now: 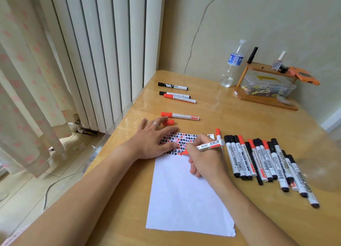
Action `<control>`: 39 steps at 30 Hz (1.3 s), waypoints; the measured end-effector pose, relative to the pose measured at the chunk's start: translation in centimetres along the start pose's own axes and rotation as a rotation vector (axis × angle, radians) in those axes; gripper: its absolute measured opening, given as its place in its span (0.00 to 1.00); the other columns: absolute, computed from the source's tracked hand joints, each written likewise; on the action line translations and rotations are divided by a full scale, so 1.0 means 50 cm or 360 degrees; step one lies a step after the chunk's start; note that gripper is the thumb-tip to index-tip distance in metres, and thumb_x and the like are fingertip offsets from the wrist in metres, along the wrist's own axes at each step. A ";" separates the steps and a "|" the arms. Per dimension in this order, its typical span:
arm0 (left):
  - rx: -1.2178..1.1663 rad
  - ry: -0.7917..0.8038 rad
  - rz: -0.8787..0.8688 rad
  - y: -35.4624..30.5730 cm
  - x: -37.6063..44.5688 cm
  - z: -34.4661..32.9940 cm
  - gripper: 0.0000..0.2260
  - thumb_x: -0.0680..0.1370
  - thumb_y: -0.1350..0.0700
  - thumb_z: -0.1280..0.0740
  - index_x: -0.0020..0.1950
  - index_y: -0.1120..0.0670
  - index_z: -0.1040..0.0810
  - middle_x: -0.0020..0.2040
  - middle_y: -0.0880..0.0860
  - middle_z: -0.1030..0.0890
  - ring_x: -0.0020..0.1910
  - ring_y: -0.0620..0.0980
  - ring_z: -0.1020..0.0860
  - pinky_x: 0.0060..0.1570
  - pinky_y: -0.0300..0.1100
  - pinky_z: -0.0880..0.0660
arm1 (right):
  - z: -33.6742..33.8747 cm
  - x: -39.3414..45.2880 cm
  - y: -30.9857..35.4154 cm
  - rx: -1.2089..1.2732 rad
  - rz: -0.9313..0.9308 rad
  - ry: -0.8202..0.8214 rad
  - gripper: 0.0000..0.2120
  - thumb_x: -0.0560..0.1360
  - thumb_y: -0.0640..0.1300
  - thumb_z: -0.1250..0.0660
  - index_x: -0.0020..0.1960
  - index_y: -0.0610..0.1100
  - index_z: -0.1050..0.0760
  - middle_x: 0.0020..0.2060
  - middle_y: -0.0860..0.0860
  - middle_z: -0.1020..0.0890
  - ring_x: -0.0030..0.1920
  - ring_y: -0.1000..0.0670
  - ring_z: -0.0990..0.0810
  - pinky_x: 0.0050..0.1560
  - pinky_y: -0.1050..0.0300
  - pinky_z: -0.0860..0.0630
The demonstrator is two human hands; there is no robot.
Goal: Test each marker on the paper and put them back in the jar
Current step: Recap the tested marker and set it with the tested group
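Note:
A white sheet of paper lies on the wooden table, its top part filled with rows of red and black marks. My right hand holds an uncapped red marker with its tip on the paper at the marks' lower edge. My left hand lies flat on the paper's top left corner, fingers spread. A loose red cap rests just beyond my left fingers. Several capped black and red markers lie in a row right of the paper. A clear jar shows blurred at the right edge.
Four more markers lie at the far left of the table, one red marker nearest my hand. A water bottle and a wooden rack with a plastic box stand by the far wall. A radiator and curtain are on the left.

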State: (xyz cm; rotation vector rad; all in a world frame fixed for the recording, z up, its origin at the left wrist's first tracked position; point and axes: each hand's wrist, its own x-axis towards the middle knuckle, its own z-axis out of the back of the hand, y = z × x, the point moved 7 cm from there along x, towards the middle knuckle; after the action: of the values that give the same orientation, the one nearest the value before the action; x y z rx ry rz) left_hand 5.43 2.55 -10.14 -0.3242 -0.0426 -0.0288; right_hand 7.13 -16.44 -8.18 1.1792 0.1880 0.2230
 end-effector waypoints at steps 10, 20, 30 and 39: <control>-0.0256 -0.0254 0.0005 0.005 0.003 0.024 0.30 0.79 0.32 0.56 0.73 0.38 0.27 0.73 0.46 0.31 0.74 0.48 0.35 0.76 0.61 0.47 | -0.006 0.001 -0.004 -0.0011 0.0001 0.0111 0.10 0.77 0.43 0.33 0.39 0.46 0.31 0.26 0.46 0.24 0.21 0.47 0.26 0.23 0.61 0.37; -0.0274 -0.0608 -0.0185 -0.016 -0.004 0.063 0.14 0.80 0.60 0.30 0.64 0.48 0.22 0.54 0.45 0.17 0.54 0.47 0.24 0.55 0.49 0.24 | 0.000 0.002 0.000 0.0156 0.0081 0.0086 0.08 0.78 0.42 0.32 0.44 0.43 0.30 0.28 0.44 0.24 0.22 0.47 0.26 0.23 0.61 0.36; -0.0601 -0.0648 -0.0398 -0.056 -0.023 0.080 0.15 0.80 0.67 0.32 0.64 0.53 0.22 0.51 0.47 0.17 0.54 0.36 0.23 0.54 0.28 0.30 | 0.006 -0.003 0.037 0.0281 0.0436 0.0178 0.06 0.78 0.42 0.27 0.50 0.47 0.23 0.38 0.52 0.21 0.30 0.48 0.22 0.28 0.54 0.26; -0.0726 -0.0635 -0.0475 -0.062 -0.026 0.081 0.15 0.79 0.69 0.33 0.62 0.54 0.22 0.53 0.46 0.17 0.55 0.45 0.18 0.54 0.44 0.21 | 0.005 0.004 0.030 0.0310 0.0406 0.0203 0.06 0.78 0.40 0.26 0.48 0.50 0.22 0.39 0.50 0.20 0.30 0.48 0.21 0.28 0.56 0.28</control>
State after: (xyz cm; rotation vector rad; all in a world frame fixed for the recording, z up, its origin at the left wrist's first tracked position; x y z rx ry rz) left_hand 3.86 0.92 -5.38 -0.7746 -0.4855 -0.2721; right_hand 7.27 -16.09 -6.70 1.3834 0.1734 0.5139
